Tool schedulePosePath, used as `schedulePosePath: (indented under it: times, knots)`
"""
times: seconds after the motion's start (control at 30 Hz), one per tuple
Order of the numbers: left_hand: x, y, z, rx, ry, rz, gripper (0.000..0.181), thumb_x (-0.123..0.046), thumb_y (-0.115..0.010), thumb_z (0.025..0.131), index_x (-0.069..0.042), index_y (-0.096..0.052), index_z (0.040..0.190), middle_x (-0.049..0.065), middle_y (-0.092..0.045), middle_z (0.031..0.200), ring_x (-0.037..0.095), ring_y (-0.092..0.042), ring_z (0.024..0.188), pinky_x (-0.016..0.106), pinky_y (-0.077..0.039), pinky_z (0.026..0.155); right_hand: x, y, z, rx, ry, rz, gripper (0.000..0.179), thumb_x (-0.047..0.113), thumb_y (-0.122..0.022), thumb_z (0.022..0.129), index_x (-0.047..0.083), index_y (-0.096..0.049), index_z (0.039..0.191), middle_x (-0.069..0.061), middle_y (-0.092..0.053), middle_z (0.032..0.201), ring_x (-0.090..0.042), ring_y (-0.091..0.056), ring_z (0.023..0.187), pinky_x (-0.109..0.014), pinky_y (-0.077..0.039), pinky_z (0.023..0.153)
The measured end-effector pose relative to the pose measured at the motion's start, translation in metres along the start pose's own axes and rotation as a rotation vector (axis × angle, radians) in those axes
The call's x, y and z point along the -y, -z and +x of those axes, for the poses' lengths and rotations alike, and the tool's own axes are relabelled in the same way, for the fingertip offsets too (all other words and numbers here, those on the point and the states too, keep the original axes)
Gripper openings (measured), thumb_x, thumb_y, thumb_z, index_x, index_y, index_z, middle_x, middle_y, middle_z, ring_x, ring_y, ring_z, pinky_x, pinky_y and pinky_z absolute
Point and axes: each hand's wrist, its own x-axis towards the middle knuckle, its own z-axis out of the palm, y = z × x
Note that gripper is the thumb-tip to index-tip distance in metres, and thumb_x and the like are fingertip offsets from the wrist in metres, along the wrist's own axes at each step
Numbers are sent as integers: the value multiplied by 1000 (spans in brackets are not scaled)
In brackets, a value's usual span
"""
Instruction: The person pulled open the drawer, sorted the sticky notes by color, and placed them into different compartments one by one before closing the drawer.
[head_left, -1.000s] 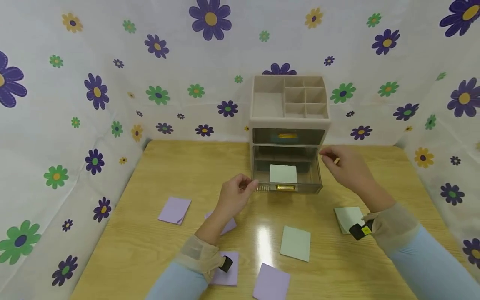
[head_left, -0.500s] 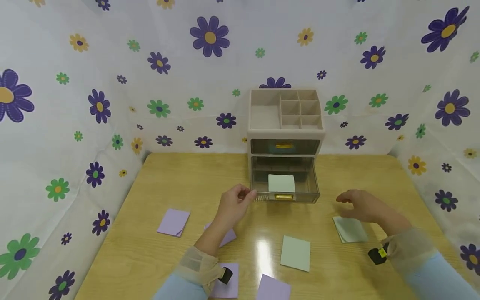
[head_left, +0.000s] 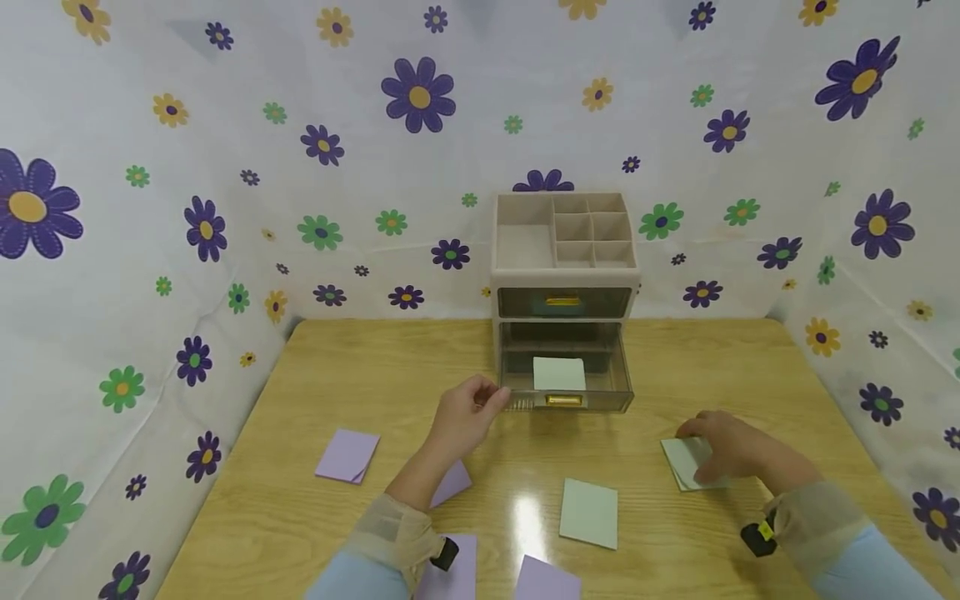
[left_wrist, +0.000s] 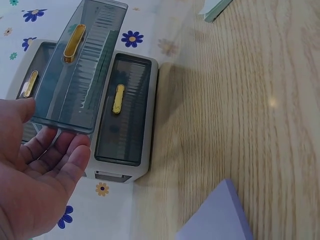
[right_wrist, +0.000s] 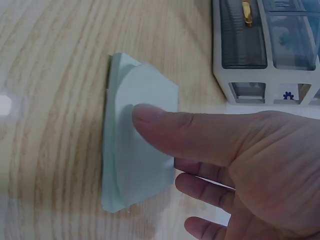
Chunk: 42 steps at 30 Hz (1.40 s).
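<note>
Hands: left (head_left: 463,418) grips drawer (head_left: 606,403), right (head_left: 731,452), spread, touches green pad (right_wrist: 142,170).

A white cloth (head_left: 345,183) with purple, green and yellow flowers (head_left: 418,97) is hanging behind the wooden table (head_left: 405,358) and along both sides. Four purple paper pads (head_left: 347,456) are lying on the table. A bright spot (head_left: 527,525) is shining there too.
</note>
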Motion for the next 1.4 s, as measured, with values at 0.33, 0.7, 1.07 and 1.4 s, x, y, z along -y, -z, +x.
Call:
schedulePosePath:
  times: [0.33, 0.7, 1.07, 1.4]
  knots:
    - [-1, -1, 1, 8, 23, 11, 35, -45, -56, 95, -11, -62, 98, 0, -62, 90, 15, -58, 86, 31, -51, 77, -5, -12, -2, -46, 19, -46, 59, 14, -87, 66, 4, -60, 118, -14, -57, 111, -30, -54, 96, -49, -49, 79]
    - [-1, 1, 4, 20, 21, 26, 36, -45, -56, 96, -9, -62, 100, 0, -62, 90, 15, -58, 86, 30, -51, 76, -5, -8, -3, -34, -34, -2, 54, 18, -87, 68, 3, -58, 111, -13, -54, 102, -26, -48, 85, -41, -46, 69]
    - [-1, 1, 5, 16, -5, 39, 39, -44, -55, 96, -7, -63, 101, 2, -62, 91, 16, -57, 85, 31, -50, 76, -6, -8, -1, -31, -70, 94, 42, 11, -85, 71, 5, -53, 99, -5, -56, 89, -20, -50, 75, -36, -45, 63]
    - [-4, 2, 3, 33, 16, 41, 38, -43, -55, 96, -7, -63, 103, 2, -62, 94, 17, -58, 89, 33, -50, 78, -7, -6, -1, -76, -28, 135, 13, -1, -62, 89, 5, -57, 99, -10, -61, 99, -30, -57, 94, -44, -47, 75]
